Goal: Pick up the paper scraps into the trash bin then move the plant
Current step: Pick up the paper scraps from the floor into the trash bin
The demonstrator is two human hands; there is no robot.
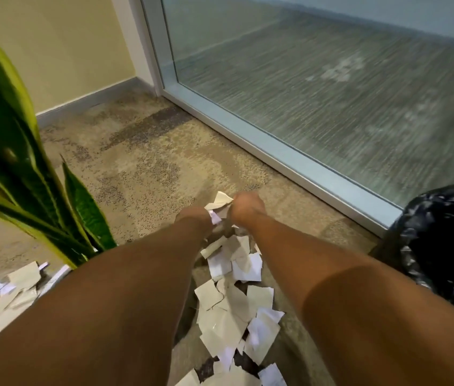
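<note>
On the carpet just in front of you, your two hands meet over the far end of the paper scraps. Your left hand is curled round a small clutch of scraps, a pale lilac piece showing at its edge. Your right hand, just beside it, is closed on a folded beige scrap that sticks up between the two hands. Behind both hands, back toward you, the loose scraps trail along the carpet between your forearms, and more lie out beyond your left forearm. The plant stands to the left of your left hand, its long green leaves rising beside your arm. The trash bin, lined with a black bag, sits to the right of your right hand, against the glass door.
</note>
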